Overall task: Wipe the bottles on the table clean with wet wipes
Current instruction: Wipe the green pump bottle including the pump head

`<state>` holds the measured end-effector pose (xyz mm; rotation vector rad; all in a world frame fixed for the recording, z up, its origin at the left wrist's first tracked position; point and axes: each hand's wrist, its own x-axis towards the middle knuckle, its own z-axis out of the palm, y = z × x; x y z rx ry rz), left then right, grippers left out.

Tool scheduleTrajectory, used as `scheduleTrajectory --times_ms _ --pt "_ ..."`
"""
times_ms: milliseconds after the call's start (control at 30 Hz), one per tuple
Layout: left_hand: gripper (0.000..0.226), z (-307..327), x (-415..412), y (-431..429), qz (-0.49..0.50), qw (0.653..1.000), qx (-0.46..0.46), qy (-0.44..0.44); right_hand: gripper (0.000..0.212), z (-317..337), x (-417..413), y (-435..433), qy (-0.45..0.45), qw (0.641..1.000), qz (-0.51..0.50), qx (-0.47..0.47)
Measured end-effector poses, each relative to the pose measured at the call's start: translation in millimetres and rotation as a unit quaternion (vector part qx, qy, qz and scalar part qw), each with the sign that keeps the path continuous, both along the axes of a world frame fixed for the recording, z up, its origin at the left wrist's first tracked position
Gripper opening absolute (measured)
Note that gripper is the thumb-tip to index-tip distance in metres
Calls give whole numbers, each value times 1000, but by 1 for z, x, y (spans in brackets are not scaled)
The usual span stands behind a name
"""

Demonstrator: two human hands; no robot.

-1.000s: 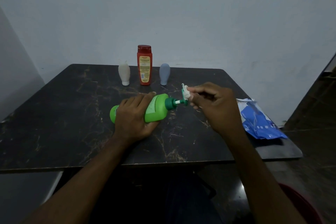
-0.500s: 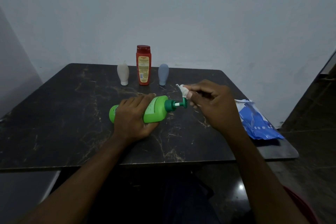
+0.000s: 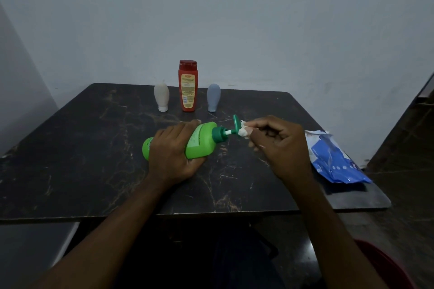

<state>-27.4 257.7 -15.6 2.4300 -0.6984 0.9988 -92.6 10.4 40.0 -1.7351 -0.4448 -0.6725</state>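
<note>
Watching the feed, I see the green bottle (image 3: 202, 143) lying on its side near the middle of the dark table (image 3: 94, 148), with its base to the left and its pump to the right. The left hand (image 3: 173, 155) lies over the bottle's body from above. Its fingers curl over the far side and its thumb sits at the near side, gripping the bottle against the tabletop.

The right hand (image 3: 279, 145) sits just right of the pump. Its fingertips pinch a small bunched white wipe (image 3: 243, 130), which touches the pump head (image 3: 235, 123) where the white stem ends. The spout points up and away from me. I cannot tell how much of the wipe is tucked inside the fingers.

Along the far edge three more bottles stand in a row, apart from one another. A cream bottle (image 3: 161, 96) stands on its cap at the left. A taller red bottle (image 3: 187, 87) with a yellow label is in the middle, and a grey-blue bottle (image 3: 213, 97) stands on its cap at the right.

A blue pack of wipes (image 3: 335, 159) lies on the table's right side, near the right wrist, with its top crumpled.
</note>
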Motion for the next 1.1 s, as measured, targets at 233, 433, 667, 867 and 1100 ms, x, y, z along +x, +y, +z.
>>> scheduleTrajectory --times_ms 233,433,667,867,1100 --pt "67 1 0 0 -6 1000 5 -5 14 -3 -7 8 -32 999 -16 15" --pt "66 0 2 0 -9 1000 -7 -3 6 -10 -9 1 -24 997 -56 -39" --pt "68 -4 5 2 -7 1000 -3 2 11 -1 -5 8 -53 997 -40 -32" --pt "68 -2 3 1 -3 1000 -4 2 4 -17 -10 2 -36 994 -90 -53" --pt "68 0 2 1 -3 1000 3 2 6 2 -5 14 -69 994 -67 -58"
